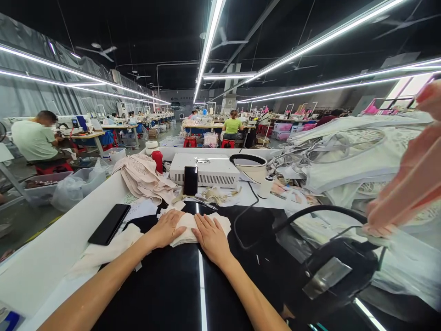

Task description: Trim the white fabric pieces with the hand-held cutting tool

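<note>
Both my hands lie flat on a small cream fabric piece (188, 223) spread on the glossy black worktop (165, 285). My left hand (167, 228) presses its left part with fingers stretched out. My right hand (211, 236) rests on the right part, fingers spread. Neither hand grips anything. A second pale fabric piece (103, 253) lies beside my left forearm. Scissors (201, 202) and fabric scraps (215, 194) lie just beyond the cream piece.
A black phone (109, 224) lies at the left; another phone (190, 180) leans on a white machine box (206, 169). A black iron (339, 266) with cable sits at the right. Heaps of white and pink garments (361, 156) fill the right. Other workers sit at distant tables.
</note>
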A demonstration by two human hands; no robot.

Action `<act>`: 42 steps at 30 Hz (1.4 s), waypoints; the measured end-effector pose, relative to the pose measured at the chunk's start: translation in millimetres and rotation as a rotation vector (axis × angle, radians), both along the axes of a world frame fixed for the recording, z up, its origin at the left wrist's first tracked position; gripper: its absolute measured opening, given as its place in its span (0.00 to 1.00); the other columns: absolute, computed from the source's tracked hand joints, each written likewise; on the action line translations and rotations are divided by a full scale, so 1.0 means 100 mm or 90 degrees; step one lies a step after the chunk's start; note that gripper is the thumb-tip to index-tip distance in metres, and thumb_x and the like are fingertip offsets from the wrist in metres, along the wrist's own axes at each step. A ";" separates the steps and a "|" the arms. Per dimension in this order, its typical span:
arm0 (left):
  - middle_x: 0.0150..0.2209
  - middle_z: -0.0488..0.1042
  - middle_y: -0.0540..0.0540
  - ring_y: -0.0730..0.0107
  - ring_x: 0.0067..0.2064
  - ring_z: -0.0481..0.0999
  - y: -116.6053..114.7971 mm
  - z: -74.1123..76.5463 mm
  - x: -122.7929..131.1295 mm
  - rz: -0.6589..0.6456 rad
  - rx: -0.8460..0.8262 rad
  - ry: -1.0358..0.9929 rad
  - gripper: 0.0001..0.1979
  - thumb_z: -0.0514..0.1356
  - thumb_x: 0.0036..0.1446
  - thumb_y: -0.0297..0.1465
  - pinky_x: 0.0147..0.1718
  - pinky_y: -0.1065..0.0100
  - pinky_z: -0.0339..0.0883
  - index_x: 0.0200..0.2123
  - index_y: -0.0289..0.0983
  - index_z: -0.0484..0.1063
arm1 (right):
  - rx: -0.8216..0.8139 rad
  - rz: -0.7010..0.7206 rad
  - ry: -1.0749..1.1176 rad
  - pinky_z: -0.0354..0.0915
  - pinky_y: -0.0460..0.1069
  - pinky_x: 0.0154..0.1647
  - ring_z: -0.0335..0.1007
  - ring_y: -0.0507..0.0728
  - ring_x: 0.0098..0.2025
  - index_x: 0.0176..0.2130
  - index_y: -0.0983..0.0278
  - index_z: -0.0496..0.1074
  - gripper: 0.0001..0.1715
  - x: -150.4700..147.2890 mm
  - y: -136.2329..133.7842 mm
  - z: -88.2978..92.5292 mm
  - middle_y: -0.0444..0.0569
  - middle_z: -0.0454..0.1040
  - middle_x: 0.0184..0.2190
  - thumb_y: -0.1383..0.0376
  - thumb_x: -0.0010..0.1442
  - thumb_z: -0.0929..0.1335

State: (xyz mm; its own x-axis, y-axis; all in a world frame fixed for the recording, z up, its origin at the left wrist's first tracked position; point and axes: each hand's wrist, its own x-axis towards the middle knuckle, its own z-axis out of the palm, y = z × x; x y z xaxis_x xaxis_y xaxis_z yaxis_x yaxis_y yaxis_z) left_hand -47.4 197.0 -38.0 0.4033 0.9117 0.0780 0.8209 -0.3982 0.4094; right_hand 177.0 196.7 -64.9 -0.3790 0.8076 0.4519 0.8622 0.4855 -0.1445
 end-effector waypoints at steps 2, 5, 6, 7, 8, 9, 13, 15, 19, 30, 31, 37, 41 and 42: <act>0.73 0.57 0.34 0.46 0.76 0.50 0.00 0.02 0.00 0.002 -0.006 0.000 0.31 0.51 0.73 0.46 0.72 0.42 0.46 0.72 0.37 0.55 | 0.003 -0.052 0.020 0.61 0.67 0.69 0.67 0.69 0.69 0.65 0.65 0.70 0.27 0.08 -0.01 -0.02 0.61 0.72 0.65 0.58 0.75 0.59; 0.73 0.55 0.33 0.46 0.76 0.49 -0.01 0.05 0.00 0.001 -0.018 0.004 0.32 0.50 0.73 0.46 0.72 0.42 0.46 0.73 0.37 0.54 | 0.014 -0.123 0.051 0.61 0.67 0.68 0.66 0.71 0.69 0.65 0.71 0.69 0.28 0.22 -0.06 0.01 0.67 0.71 0.65 0.63 0.74 0.57; 0.74 0.55 0.34 0.46 0.76 0.48 -0.01 0.05 -0.01 0.000 -0.021 0.005 0.32 0.50 0.73 0.47 0.72 0.42 0.46 0.73 0.37 0.54 | 0.016 -0.133 0.059 0.62 0.65 0.67 0.67 0.69 0.68 0.65 0.71 0.70 0.28 0.26 -0.09 0.04 0.66 0.72 0.65 0.65 0.74 0.57; 0.74 0.55 0.34 0.46 0.76 0.48 -0.01 0.06 -0.01 0.000 -0.024 0.007 0.32 0.50 0.73 0.47 0.72 0.43 0.46 0.73 0.37 0.53 | 0.016 -0.134 0.064 0.64 0.63 0.66 0.69 0.68 0.67 0.64 0.69 0.70 0.27 0.29 -0.13 0.07 0.64 0.73 0.64 0.66 0.74 0.56; 0.74 0.55 0.34 0.46 0.76 0.47 -0.01 0.06 -0.01 -0.001 -0.027 0.008 0.33 0.50 0.73 0.47 0.72 0.43 0.45 0.73 0.37 0.53 | 0.015 -0.129 0.066 0.65 0.61 0.65 0.71 0.65 0.65 0.63 0.67 0.72 0.27 0.30 -0.18 0.11 0.62 0.75 0.63 0.67 0.73 0.56; 0.74 0.54 0.34 0.46 0.76 0.47 0.00 0.07 -0.01 -0.002 -0.029 0.009 0.33 0.50 0.73 0.47 0.73 0.44 0.45 0.73 0.37 0.53 | 0.011 -0.119 0.065 0.66 0.58 0.63 0.72 0.63 0.63 0.61 0.64 0.74 0.27 0.31 -0.22 0.14 0.58 0.77 0.61 0.68 0.73 0.56; 0.75 0.53 0.35 0.47 0.77 0.45 0.01 0.08 -0.01 -0.006 -0.036 0.012 0.33 0.49 0.73 0.47 0.73 0.45 0.42 0.73 0.36 0.52 | -0.017 -0.091 0.045 0.67 0.52 0.58 0.75 0.59 0.58 0.54 0.56 0.79 0.25 0.26 -0.31 0.22 0.50 0.81 0.56 0.72 0.70 0.60; 0.75 0.52 0.35 0.47 0.77 0.45 0.01 0.09 -0.01 -0.008 -0.038 0.012 0.34 0.49 0.72 0.47 0.73 0.45 0.42 0.74 0.36 0.52 | -0.026 -0.139 0.047 0.65 0.57 0.60 0.73 0.64 0.60 0.58 0.63 0.77 0.25 0.25 -0.29 0.23 0.58 0.80 0.57 0.72 0.70 0.60; 0.75 0.53 0.34 0.47 0.77 0.46 0.02 0.09 -0.02 -0.010 -0.040 0.011 0.35 0.48 0.72 0.48 0.73 0.46 0.42 0.73 0.35 0.52 | -0.033 -0.229 0.065 0.62 0.63 0.63 0.65 0.72 0.67 0.63 0.74 0.71 0.28 0.27 -0.26 0.26 0.69 0.72 0.64 0.71 0.70 0.59; 0.74 0.55 0.34 0.44 0.76 0.48 0.10 -0.01 -0.04 -0.020 -0.018 -0.017 0.34 0.50 0.71 0.49 0.73 0.43 0.44 0.73 0.36 0.54 | -0.057 -0.202 0.084 0.63 0.60 0.64 0.68 0.68 0.65 0.59 0.65 0.76 0.28 0.14 -0.23 0.34 0.61 0.76 0.61 0.74 0.66 0.60; 0.74 0.55 0.34 0.44 0.76 0.48 0.10 -0.01 -0.04 -0.021 -0.014 -0.024 0.34 0.51 0.71 0.49 0.73 0.43 0.45 0.72 0.36 0.55 | -0.055 -0.212 0.092 0.62 0.61 0.65 0.66 0.69 0.67 0.61 0.69 0.74 0.29 0.15 -0.24 0.33 0.65 0.74 0.63 0.75 0.67 0.59; 0.73 0.56 0.33 0.47 0.75 0.54 0.12 -0.01 -0.04 -0.039 0.037 -0.088 0.36 0.53 0.70 0.48 0.73 0.45 0.47 0.73 0.36 0.53 | -0.059 -0.094 0.113 0.61 0.62 0.71 0.63 0.67 0.70 0.62 0.64 0.74 0.28 0.13 -0.64 0.31 0.57 0.70 0.67 0.71 0.69 0.59; 0.74 0.56 0.35 0.52 0.74 0.55 0.09 0.10 -0.07 -0.041 0.078 -0.127 0.35 0.52 0.71 0.47 0.73 0.49 0.48 0.73 0.36 0.53 | -0.087 0.018 0.112 0.69 0.60 0.67 0.71 0.63 0.65 0.56 0.59 0.78 0.24 0.16 -1.04 0.25 0.54 0.76 0.62 0.71 0.68 0.61; 0.74 0.56 0.35 0.52 0.74 0.54 0.07 0.15 -0.09 -0.036 0.085 -0.131 0.34 0.52 0.71 0.46 0.73 0.50 0.48 0.73 0.35 0.53 | -0.096 0.041 0.114 0.71 0.59 0.65 0.72 0.63 0.64 0.55 0.58 0.79 0.23 0.17 -1.13 0.23 0.54 0.77 0.61 0.70 0.68 0.62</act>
State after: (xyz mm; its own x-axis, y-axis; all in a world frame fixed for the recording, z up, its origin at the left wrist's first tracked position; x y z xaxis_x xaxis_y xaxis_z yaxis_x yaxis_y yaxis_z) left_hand -56.4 204.4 -22.8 0.4170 0.8639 0.2826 0.7000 -0.5035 0.5064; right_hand 194.4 84.2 -41.8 -0.3564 0.8475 0.3932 0.7841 0.5002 -0.3673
